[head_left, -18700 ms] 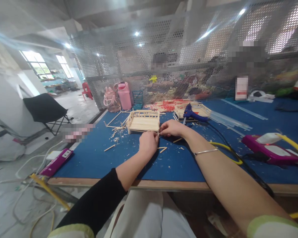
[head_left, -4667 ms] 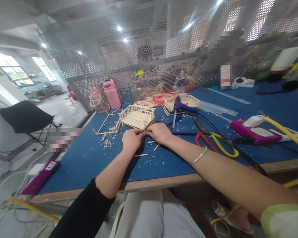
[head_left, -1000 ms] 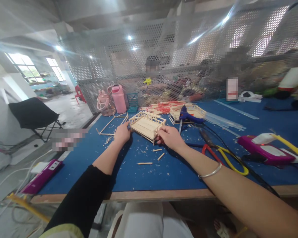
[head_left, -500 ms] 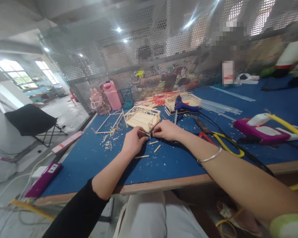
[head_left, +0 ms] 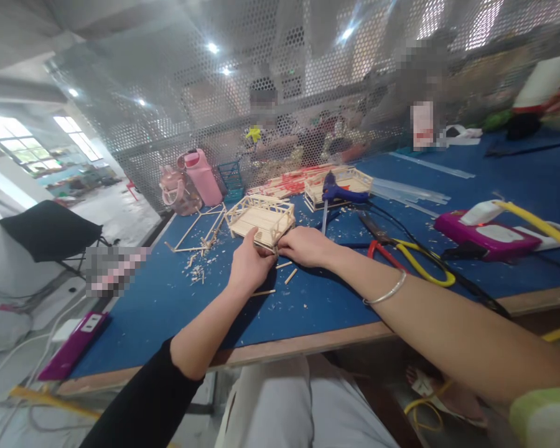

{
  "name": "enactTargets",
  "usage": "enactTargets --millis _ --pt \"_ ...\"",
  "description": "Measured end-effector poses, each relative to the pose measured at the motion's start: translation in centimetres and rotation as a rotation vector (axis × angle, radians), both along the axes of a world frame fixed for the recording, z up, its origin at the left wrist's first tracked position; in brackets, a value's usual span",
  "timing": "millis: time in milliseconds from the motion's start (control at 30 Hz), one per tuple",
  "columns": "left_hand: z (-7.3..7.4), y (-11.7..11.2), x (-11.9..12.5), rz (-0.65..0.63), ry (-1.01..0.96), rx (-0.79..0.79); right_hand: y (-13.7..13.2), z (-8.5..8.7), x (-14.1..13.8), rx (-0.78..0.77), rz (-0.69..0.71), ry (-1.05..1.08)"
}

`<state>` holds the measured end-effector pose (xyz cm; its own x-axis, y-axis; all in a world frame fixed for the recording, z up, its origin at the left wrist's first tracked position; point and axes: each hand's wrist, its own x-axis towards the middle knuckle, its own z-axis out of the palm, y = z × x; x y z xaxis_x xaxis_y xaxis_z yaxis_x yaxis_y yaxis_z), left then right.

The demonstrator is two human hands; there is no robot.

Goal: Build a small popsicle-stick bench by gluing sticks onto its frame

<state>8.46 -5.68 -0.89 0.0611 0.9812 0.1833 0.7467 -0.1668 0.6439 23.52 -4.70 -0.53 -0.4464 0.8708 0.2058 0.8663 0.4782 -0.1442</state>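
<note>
A small model platform (head_left: pixel 260 219) built from pale wooden sticks, with low railings round it, stands tilted on the blue table. My left hand (head_left: pixel 251 266) grips its near edge, thumb on top and fingers curled underneath. At the near right corner, the fingers of my right hand (head_left: pixel 307 247) are pinched together against the model; their tips are partly hidden. Short cut sticks (head_left: pixel 290 276) lie just in front of the hands. Left of the model is an open stick frame (head_left: pixel 198 230) with wood shavings around it.
A blue glue gun (head_left: pixel 346 193) leans on a second stick model (head_left: pixel 361 178). Right of my right hand lies a tool with red and yellow handles (head_left: pixel 424 264). A purple power strip (head_left: pixel 485 233), clear glue sticks (head_left: pixel 410 194) and pink bottles (head_left: pixel 204 177) also occupy the table (head_left: pixel 168 330).
My left hand has shifted its grip, with the thumb now over the model's near edge. The view has moved slightly. At the far right, another person's hand has appeared.
</note>
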Motion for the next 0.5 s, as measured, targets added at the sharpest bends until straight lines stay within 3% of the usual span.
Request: enactTargets --millis 233,500 --pt "-0.25 0.36 -0.23 0.011 0.141 0.085 -0.29 -0.22 -0.68 0.030 0.019 -0.046" --pt "-0.65 0.53 -0.77 -0.060 0.108 0.097 -0.08 -0.56 -0.93 -0.021 -0.076 0.195"
